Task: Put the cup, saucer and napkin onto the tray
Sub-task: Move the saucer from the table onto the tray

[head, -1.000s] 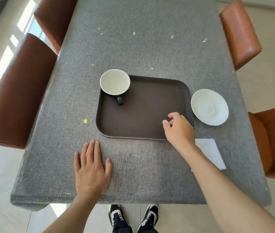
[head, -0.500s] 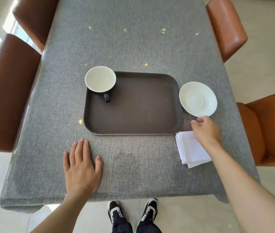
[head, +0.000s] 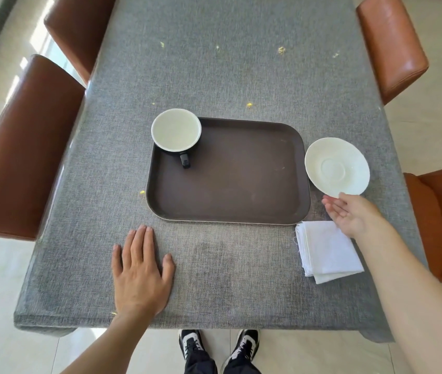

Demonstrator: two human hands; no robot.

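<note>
A dark brown tray [head: 236,190] lies in the middle of the grey table. A black cup with a white inside [head: 176,130] stands in the tray's far left corner, handle towards me. A white saucer [head: 337,166] rests on the cloth just right of the tray. A folded white napkin [head: 327,251] lies by the tray's near right corner. My right hand [head: 352,214] is open, palm turned up, its thumb touching the saucer's near rim and fingers by its edge. My left hand [head: 141,273] lies flat on the cloth near the front edge.
Brown leather chairs stand along the left side [head: 22,157] and orange ones along the right [head: 441,222]. Small yellow crumbs [head: 281,50] dot the grey tablecloth [head: 230,63]. My shoes [head: 217,344] show below the table's front edge.
My right hand left the tray's near right corner, passed over the napkin and now reaches the saucer's near rim with the palm turned up. The left hand stays flat.
</note>
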